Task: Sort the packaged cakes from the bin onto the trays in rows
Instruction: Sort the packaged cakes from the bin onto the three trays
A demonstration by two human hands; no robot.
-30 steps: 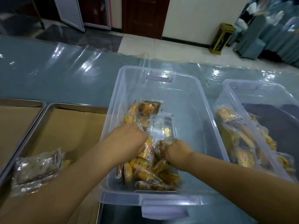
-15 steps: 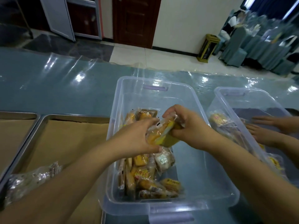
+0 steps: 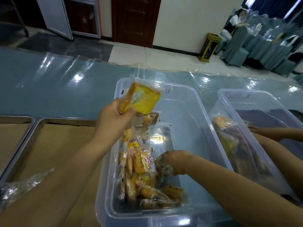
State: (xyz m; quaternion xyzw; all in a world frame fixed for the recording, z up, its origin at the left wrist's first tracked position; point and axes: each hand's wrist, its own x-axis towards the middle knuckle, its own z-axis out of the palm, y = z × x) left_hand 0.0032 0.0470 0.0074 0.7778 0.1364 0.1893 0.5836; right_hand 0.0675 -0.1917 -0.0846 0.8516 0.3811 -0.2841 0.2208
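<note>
I see my left hand (image 3: 113,118) over the bin's (image 3: 199,102) far left corner, fingers clamped on a yellow packaged cake (image 3: 141,100). My right hand (image 3: 177,161), inside the bin, curls its fingers round a dark packet (image 3: 164,168) beside the pile (image 3: 139,164). The tray (image 3: 24,145) lies left of the bin.

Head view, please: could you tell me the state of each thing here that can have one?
left hand, holds a yellow cake pack raised over the bin
yellow cake pack, wrapped, tilted, off the pile
right hand, down in the bin, grips a dark pack
bin, lidless, cakes heaped along its left side
second bin, lidless, partly filled
tray, paper-lined, a wrapped pack at its near corner
wooden door, shut
</note>
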